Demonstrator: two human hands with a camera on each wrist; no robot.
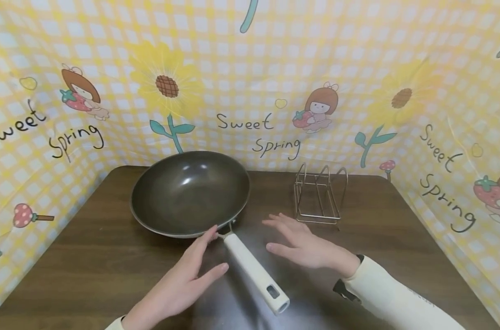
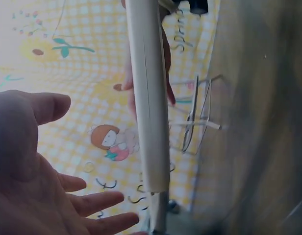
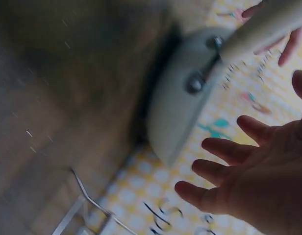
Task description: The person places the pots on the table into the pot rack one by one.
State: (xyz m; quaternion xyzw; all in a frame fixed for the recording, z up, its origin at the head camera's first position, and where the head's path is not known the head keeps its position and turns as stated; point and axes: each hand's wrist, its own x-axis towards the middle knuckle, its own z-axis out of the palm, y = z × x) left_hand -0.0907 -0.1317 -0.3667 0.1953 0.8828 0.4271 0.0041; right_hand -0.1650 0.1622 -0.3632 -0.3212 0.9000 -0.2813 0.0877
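A dark frying pan with a white handle sits on the brown table, its handle pointing toward me and to the right. Left of the handle is my left hand, fingers straight and thumb spread, its fingertips close to the pan's near rim; whether they touch cannot be told. On the handle's other side hovers my right hand, fingers extended and holding nothing. Both wrist views show a gap between palm and handle. The right wrist view shows the pan's pale outer side and the handle's rivets.
A metal wire rack stands at the back right of the table, beyond my right hand. Yellow checked cloth with flowers and lettering hangs behind the table and along both sides.
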